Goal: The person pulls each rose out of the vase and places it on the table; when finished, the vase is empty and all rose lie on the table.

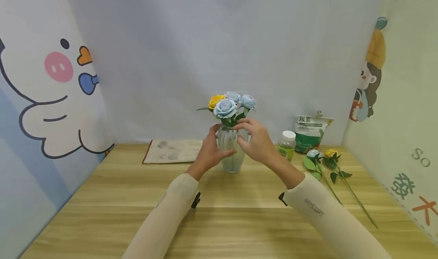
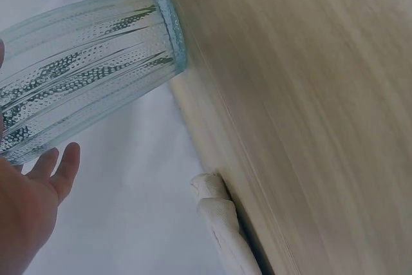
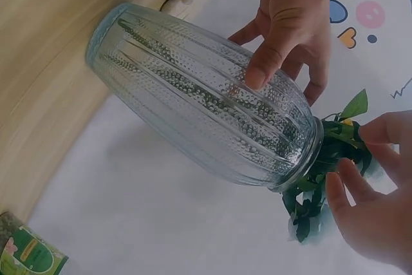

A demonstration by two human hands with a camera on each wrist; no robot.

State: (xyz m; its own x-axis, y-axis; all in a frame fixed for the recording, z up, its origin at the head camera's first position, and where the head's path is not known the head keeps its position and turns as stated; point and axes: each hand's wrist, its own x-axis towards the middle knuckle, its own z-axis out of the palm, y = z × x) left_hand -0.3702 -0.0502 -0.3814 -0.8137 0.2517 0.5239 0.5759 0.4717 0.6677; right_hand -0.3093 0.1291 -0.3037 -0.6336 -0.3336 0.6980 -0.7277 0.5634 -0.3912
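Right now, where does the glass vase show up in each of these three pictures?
Head: the glass vase stands upright near the middle.
Left wrist: upper left, shown sideways, its base toward the right and its mouth end cut off by the left edge.
Right wrist: slanting across the middle, base at upper left, mouth right of centre.
Shared landmark: the person's left hand, beside the vase in all three.

Table point(image 1: 236, 228): between the two sleeves point(image 1: 161, 213) a hand could pass low toward the vase point(image 1: 236, 161).
Vase left side: here the left hand point(image 1: 213, 148) is an obstacle.
Vase mouth: the right hand point(image 1: 254, 139) and the flowers point(image 1: 226, 107) leave little room.
Above the flowers: free room before the wall point(image 1: 222, 42).
Right back: bottle point(image 1: 286, 151), bag point(image 1: 309, 135) and two loose flowers point(image 1: 331, 153) are in the way.
Beige cloth point(image 1: 172, 151): lies low, a hand could pass over it.
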